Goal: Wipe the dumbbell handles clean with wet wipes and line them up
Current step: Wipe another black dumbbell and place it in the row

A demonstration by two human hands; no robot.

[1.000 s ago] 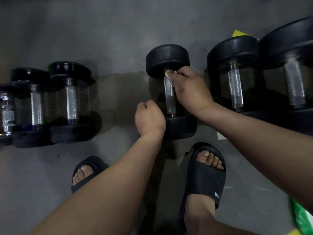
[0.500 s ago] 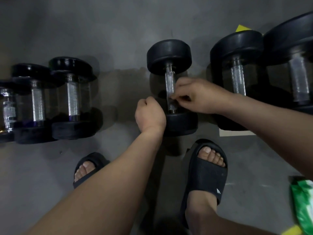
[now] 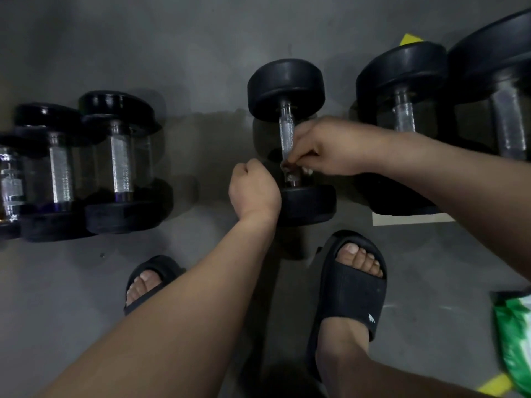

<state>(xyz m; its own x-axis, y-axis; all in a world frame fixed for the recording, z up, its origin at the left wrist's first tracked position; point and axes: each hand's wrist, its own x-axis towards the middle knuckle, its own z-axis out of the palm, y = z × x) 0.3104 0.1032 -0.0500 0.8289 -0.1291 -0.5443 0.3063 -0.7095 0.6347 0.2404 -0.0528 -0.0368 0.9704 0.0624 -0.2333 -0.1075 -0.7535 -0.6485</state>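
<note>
Feet in black sandals (image 3: 349,288) stand on a grey floor (image 3: 201,53) as a person bends over a row of dumbbells. A green packet (image 3: 514,334) lies at the near right edge, beside a strip of yellow tape (image 3: 497,383). The left hand (image 3: 254,191) is curled into a fist, with nothing visible in its grip, just beside the near weight of the middle dumbbell (image 3: 287,87). The right hand (image 3: 330,147) has its grip clamped round the lower end of the knurled handle (image 3: 286,136), a scrap of white wipe (image 3: 307,170) showing under the fingers. The dumbbell lies on the floor, its handle pointing away from the person. Three smaller dumbbells (image 3: 120,162) lie side by side to the left, well apart from it; two larger ones (image 3: 402,81) lie to the right.
</note>
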